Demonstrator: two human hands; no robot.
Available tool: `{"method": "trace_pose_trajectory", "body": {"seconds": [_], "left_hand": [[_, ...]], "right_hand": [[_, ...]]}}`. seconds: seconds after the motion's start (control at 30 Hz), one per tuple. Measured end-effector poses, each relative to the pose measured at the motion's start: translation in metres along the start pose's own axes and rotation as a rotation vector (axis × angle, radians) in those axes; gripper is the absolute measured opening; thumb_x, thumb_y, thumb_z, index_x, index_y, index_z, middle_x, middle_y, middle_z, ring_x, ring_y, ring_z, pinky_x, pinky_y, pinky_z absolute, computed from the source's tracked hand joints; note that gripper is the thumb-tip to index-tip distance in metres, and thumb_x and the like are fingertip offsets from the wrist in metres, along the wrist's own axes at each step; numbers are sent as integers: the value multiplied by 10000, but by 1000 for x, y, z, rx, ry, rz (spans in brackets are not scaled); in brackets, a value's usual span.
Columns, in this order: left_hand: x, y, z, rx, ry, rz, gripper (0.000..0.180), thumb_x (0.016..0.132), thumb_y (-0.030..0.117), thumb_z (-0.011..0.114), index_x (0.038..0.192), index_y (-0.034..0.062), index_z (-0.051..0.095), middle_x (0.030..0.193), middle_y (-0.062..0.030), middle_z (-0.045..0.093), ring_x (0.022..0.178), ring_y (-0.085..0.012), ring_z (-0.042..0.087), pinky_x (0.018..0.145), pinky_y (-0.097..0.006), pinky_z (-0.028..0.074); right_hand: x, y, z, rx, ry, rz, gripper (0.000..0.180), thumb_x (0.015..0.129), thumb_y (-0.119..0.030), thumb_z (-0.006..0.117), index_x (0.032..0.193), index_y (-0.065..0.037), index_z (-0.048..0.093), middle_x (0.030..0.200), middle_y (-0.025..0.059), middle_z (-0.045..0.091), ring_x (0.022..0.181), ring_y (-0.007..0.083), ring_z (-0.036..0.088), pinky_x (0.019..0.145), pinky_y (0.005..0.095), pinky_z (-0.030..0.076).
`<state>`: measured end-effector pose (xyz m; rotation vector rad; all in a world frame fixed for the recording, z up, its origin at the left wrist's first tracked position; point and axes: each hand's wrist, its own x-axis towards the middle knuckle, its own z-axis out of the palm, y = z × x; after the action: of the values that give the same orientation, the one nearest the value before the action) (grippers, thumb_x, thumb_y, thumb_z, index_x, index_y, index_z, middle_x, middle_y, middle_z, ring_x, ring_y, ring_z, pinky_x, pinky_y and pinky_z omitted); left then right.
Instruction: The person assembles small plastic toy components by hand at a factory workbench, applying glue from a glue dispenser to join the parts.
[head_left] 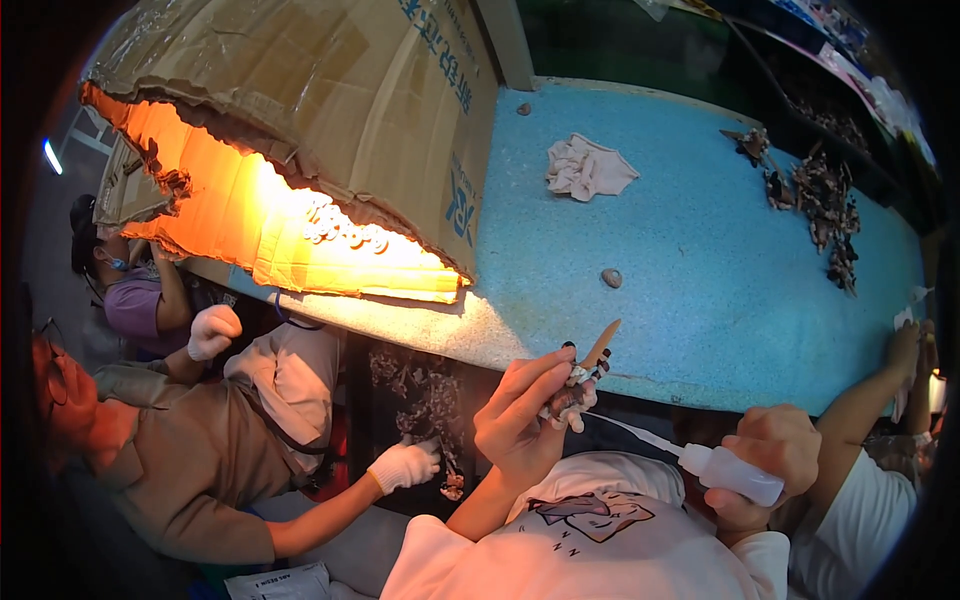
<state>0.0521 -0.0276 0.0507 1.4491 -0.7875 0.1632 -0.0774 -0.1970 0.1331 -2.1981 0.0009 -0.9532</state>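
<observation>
Torn cardboard box (400,120) stood on blue desk (700,310), small pale pieces (340,230) lay inside, smooth translucent bottle (730,472) was gripped in right hand (772,452), thin nozzle (645,436) pointed at knobbly ornament (570,400), left hand (522,412) pinched ornament near desk's front edge

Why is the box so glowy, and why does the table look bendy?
Head view: strong light washes the inside of the cardboard box yellow-white and spills onto the blue table; head view: the fisheye lens bends the table's edges and leaves black corners; head view: the white bottle looks dimmer.
</observation>
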Motion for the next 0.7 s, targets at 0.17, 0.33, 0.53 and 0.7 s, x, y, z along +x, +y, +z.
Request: {"method": "trace_pose_trajectory", "body": {"seconds": [0.17,0.33,0.53,0.7], "left_hand": [[2,0,0,-9,-5,20,290,754,-60,622,1041,-52,582,1044,-248,567,779,-238,627,614,-311,569],[0,0,-2,-8,-3,14,299,751,-62,619,1048,-47,582,1049,-249,564,782,-236,625,618,-312,568],[1,5,-1,41,6,6,369,691,-89,661,1050,-51,585,1056,-239,560,790,-234,626,624,-305,566],[0,5,0,100,21,7,411,648,-109,670,1048,-65,585,1030,-227,562,790,-225,625,619,-292,566]], "right_hand": [[3,-2,-1,5,-17,-21,389,601,-385,769,692,-65,567,454,11,403,346,137,395,336,248,274],[4,1,-1,31,-63,-60,374,600,-345,782,714,-59,569,455,5,392,340,127,384,326,250,265],[4,-1,-3,74,-89,-89,388,594,-327,794,724,-40,568,463,1,397,337,125,379,316,244,256],[1,2,-1,86,-39,-104,394,585,-329,799,731,-43,572,473,2,405,349,128,398,321,243,266]]}}
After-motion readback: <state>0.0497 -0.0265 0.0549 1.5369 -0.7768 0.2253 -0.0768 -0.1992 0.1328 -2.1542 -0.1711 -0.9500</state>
